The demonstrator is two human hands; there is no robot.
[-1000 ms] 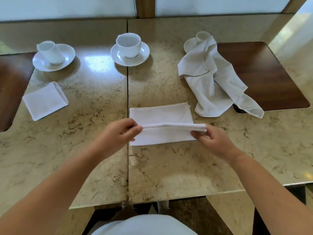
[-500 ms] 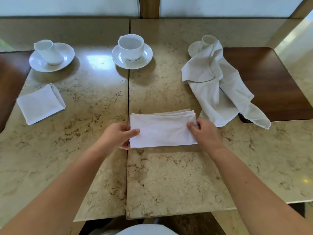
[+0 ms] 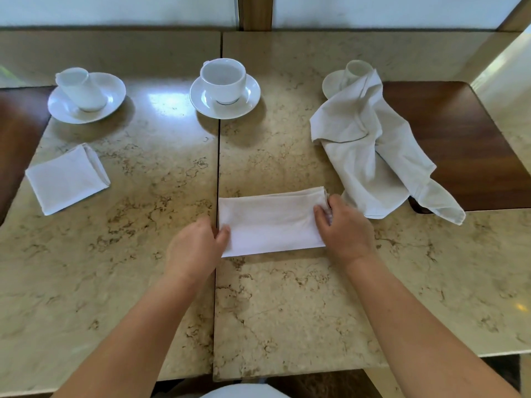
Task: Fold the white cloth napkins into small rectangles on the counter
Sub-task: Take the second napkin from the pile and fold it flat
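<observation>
A white napkin (image 3: 271, 222) lies folded into a long flat strip on the marble counter (image 3: 287, 305), just right of the seam between two slabs. My left hand (image 3: 195, 245) pinches its left end with thumb and fingers. My right hand (image 3: 343, 228) grips the right end, fingers curled over the layered edge. A second napkin (image 3: 67, 178), folded into a small square, rests at the left. A crumpled unfolded napkin (image 3: 370, 150) sprawls at the right, draped partly over a cup.
Two white cups on saucers stand at the back: one tipped at the left (image 3: 84, 93), one upright in the centre (image 3: 224, 86). A third cup (image 3: 355, 71) peeks from under the crumpled cloth. Dark wooden insets (image 3: 465, 139) lie at both sides. The counter's front edge is near my body.
The raised near half of the napkin came down over the far half, making a flat strip. Both hands moved to its ends, and my right hand now curls over the right edge.
</observation>
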